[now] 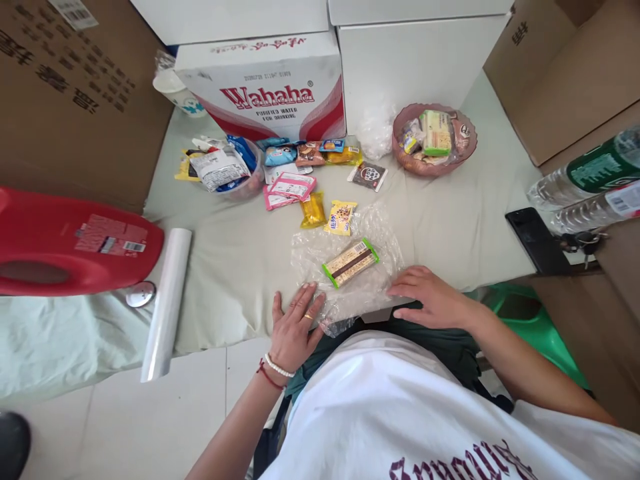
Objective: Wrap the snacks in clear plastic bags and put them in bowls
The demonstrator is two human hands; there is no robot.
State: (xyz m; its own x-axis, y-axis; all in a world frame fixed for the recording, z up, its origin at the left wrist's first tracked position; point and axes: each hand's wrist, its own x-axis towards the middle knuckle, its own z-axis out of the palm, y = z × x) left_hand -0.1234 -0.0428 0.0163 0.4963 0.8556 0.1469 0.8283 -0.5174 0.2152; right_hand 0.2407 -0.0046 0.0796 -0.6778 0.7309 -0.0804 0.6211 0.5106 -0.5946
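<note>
Head view: 2 hands spread on clear film; box reads "Wahaha PURIFIED WATER".

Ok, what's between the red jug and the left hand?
A white roll, beside the red jug, then bare cloth up to the left hand, as the head view shows.

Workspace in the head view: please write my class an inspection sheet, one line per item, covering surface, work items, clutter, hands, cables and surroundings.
Surface: pale cloth, creased
Work items: green-ended bar packet lying on crinkled clear film
Clutter: loose snack packets, pink bowl holding snacks, white roll, red jug, phone, bottles
Hands: left hand and right hand open, at opposite sides of the film's near part
Cables: nothing seen
Surroundings: Wahaha carton behind, brown cardboard on both sides, tiled floor below
</note>
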